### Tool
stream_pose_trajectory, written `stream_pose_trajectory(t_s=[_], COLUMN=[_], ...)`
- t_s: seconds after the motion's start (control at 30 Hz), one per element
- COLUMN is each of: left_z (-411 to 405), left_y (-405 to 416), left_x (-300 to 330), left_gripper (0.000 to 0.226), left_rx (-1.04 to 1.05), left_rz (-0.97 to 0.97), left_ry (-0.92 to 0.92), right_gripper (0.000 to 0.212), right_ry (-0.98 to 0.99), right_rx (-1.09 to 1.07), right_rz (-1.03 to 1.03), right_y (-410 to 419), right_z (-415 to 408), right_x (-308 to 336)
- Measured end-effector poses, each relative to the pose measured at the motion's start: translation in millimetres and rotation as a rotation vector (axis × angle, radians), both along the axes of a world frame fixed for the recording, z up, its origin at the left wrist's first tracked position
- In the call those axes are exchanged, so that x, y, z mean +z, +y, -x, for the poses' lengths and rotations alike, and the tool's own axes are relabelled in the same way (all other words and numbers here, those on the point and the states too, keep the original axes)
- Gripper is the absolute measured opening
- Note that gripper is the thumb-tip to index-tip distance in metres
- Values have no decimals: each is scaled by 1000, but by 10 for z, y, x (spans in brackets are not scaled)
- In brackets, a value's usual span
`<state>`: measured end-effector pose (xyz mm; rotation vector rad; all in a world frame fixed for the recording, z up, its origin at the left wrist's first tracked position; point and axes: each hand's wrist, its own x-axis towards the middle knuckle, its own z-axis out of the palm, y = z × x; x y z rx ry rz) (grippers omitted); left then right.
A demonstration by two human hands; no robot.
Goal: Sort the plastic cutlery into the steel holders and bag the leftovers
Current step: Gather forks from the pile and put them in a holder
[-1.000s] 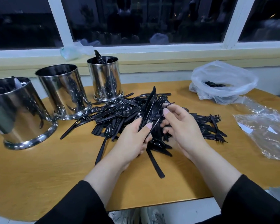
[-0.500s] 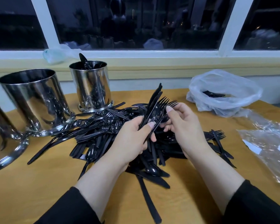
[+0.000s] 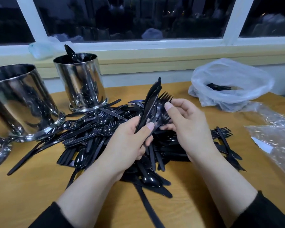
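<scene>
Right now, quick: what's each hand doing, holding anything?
Left hand: grips a bundle of black knives, blades up.
Right hand: pinches a black fork beside that bundle, over the cutlery pile.

No readable text, label or sign anywhere.

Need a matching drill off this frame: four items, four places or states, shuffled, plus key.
Items
1. left hand
2. right hand
3. white plastic bag
4. far steel holder

Places or states
A. on the table's right, open, a few black pieces inside
B. grips a bunch of knives, blades up
C. near the window sill, a black piece sticking out of its top
D. pinches a fork at its head

Pairs: 1-B, 2-D, 3-A, 4-C
</scene>
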<state>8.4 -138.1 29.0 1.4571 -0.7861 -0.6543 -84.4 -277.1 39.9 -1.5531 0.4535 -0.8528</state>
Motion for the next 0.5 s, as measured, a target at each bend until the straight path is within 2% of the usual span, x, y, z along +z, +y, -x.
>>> stream_pose_trajectory(t_s=[0.13,0.2,0.33,0.4,0.5], left_z=[-21,-22,14,20,39], left_y=[11,9,-13,-28,-67], left_x=[11,3,-6,-21,-40], left_gripper=[21,25,35,35,35], left_rx=[-1,-3,24,22,15], left_rz=[-19,-20,-5,-1,-20], left_ry=[-10,-43,-99,-101,-104], right_gripper=[17,19,19,16,9], right_ry=[44,115,507,656,769], right_rx=[-186,-210,-31,13,50], right_rz=[168,280,600,653,716], right_y=[-220,-385,-707,-792,-798], right_z=[141,275,607,696,736], right_x=[67,138,247,220,190])
